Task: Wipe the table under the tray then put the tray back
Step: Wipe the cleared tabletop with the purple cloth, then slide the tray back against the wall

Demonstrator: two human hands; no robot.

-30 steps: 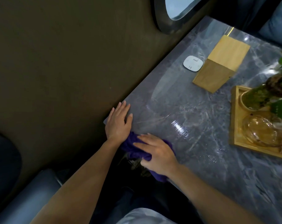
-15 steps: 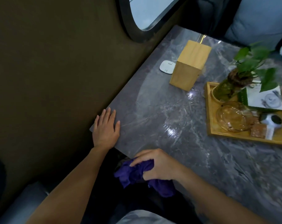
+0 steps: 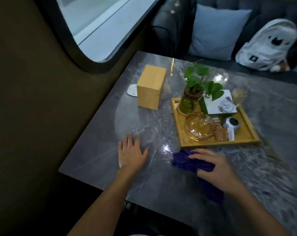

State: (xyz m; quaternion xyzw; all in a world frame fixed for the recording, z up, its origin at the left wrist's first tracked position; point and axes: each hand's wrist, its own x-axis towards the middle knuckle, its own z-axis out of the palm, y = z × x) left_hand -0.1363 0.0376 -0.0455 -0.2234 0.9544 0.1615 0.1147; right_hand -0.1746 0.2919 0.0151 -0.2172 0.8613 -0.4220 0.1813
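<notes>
Your wooden tray [image 3: 210,143] sits on the grey tabletop [image 3: 93,160], long axis running away and rightward, just beyond the purple cloth [image 3: 192,161] your right hand [image 3: 215,169] clutches, while your left hand [image 3: 131,153] lies flat, fingers spread.

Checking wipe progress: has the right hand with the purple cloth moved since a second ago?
Yes. The right hand carried the purple cloth away from the grey marble table's near left corner, rightward, to just in front of the wooden tray.
</notes>
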